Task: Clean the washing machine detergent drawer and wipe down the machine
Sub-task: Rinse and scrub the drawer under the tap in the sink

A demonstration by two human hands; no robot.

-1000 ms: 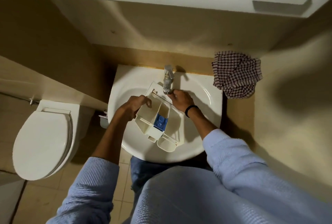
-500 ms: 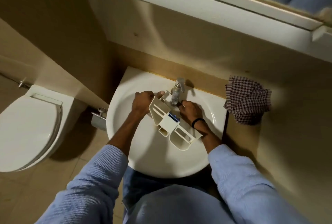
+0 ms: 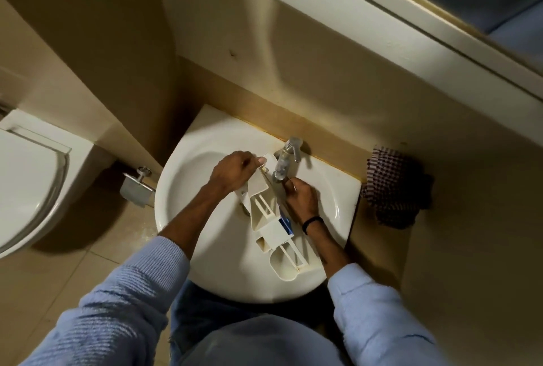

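Note:
A white plastic detergent drawer [image 3: 274, 229] with a blue insert lies tilted on its side inside the round white sink [image 3: 188, 189]. Its far end sits under the chrome tap [image 3: 286, 160]. My left hand [image 3: 233, 170] grips the drawer's far left corner. My right hand [image 3: 301, 198], with a black band at the wrist, is closed against the drawer's right side just below the spout. What the right fingers touch is hidden by the drawer. The washing machine is out of view.
A checked cloth [image 3: 393, 188] lies on the ledge right of the sink. A toilet [image 3: 26, 186] stands at the left, with a paper holder [image 3: 138, 186] on the wall between it and the sink. A mirror frame [image 3: 411, 21] runs overhead.
The drawer has rolled from open-side-up onto its side, its underside now facing me. Both hands stayed on it near the tap. My head moved, shifting the view right and down.

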